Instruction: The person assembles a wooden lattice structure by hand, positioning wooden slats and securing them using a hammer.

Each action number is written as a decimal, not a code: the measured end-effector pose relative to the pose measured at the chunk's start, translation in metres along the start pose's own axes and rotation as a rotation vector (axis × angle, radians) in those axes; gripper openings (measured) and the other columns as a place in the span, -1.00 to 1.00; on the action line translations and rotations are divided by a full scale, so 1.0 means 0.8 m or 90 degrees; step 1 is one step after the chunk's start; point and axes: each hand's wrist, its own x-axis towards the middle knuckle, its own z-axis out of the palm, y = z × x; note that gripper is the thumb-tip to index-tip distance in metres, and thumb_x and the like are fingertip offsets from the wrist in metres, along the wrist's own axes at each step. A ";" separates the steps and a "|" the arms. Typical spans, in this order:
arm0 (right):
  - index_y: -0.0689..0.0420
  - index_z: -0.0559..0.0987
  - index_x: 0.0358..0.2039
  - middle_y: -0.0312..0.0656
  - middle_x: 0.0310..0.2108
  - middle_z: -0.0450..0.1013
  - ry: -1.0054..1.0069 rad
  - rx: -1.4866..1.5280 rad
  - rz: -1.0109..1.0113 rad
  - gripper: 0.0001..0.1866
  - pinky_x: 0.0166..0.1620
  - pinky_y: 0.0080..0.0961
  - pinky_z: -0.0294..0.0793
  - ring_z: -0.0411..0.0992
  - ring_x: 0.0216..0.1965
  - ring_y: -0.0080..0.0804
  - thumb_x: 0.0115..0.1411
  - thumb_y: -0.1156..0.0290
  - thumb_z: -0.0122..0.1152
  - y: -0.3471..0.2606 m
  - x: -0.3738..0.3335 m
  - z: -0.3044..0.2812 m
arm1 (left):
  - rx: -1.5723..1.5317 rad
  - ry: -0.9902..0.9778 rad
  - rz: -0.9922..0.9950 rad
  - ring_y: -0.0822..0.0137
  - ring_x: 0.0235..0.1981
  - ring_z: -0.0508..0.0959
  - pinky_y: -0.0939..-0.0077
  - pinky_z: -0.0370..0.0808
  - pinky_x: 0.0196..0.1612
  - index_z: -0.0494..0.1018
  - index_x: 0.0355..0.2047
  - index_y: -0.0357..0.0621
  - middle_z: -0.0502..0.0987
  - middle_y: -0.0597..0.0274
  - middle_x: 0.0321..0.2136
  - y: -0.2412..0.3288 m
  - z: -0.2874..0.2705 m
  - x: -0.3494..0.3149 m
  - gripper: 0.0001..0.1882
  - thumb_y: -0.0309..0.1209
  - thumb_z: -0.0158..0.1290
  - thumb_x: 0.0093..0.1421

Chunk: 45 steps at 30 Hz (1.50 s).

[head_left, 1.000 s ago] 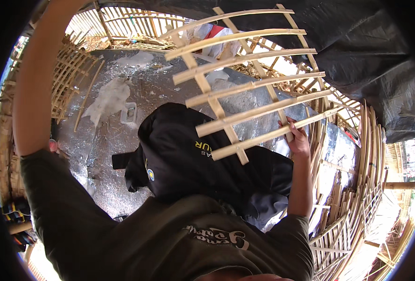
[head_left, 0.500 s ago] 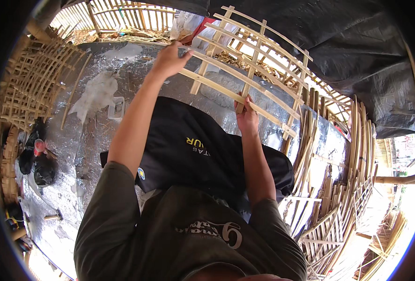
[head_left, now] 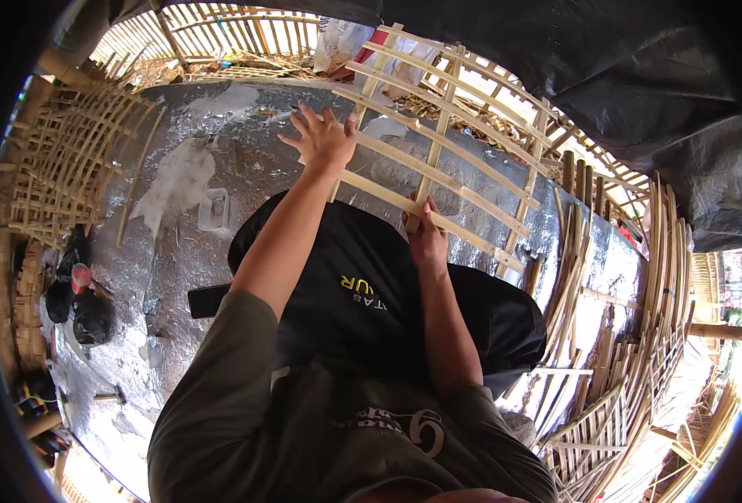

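Note:
A lattice of pale bamboo slats (head_left: 459, 189) is held tilted in front of me, with several long slats crossed by 3 shorter ones. My right hand (head_left: 428, 243) grips its near edge, where the middle cross slat meets the nearest long slat. Fingers spread wide, my left hand (head_left: 325, 142) is at the left ends of the slats; whether its palm touches them I cannot tell. Black cloth (head_left: 329, 251) with yellow lettering covers my legs just below the lattice.
Woven bamboo lattices (head_left: 69, 159) are piled at the far left. Loose bamboo strips (head_left: 572, 277) lie on the right. A hammer (head_left: 111, 396) and black plastic bags (head_left: 92, 317) rest on the silvery floor sheet (head_left: 170, 277). Dark sheeting (head_left: 639, 75) hangs at upper right.
The lattice has come lower and nearer to me. My left hand has let go of a slat, opened its fingers and moved slightly right and down. My right hand keeps its grip.

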 end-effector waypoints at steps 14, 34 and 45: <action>0.22 0.37 0.16 -0.12 -0.01 0.45 0.062 0.013 0.019 -0.56 -0.09 -0.45 0.47 0.44 -0.09 -0.41 0.32 0.34 0.10 0.017 -0.008 0.002 | 0.044 -0.129 0.077 -0.01 0.35 0.04 -0.47 -0.12 0.25 0.11 0.27 -0.24 0.14 -0.03 0.29 -0.003 0.056 0.024 -0.19 0.19 -0.23 0.27; 0.24 0.45 0.00 -0.14 -0.12 0.46 0.099 -0.067 0.095 -0.65 -0.13 -0.42 0.52 0.44 -0.15 -0.40 0.33 0.27 0.08 0.008 -0.021 -0.018 | -0.075 -0.283 -0.013 -0.05 0.11 0.45 -0.53 -0.07 0.21 -0.16 0.35 -0.19 0.46 -0.02 0.08 -0.012 0.076 0.049 -0.09 -0.06 0.06 0.19; 0.19 0.46 -0.04 -0.14 -0.13 0.46 0.142 -0.100 0.119 -0.59 -0.16 -0.25 0.54 0.48 -0.14 -0.31 0.26 0.15 0.20 0.010 -0.022 -0.026 | -0.114 -0.260 -0.037 -0.06 0.09 0.47 -0.53 -0.21 0.24 -0.11 0.33 -0.30 0.48 -0.09 0.04 -0.005 0.062 0.045 -0.19 -0.30 0.00 0.17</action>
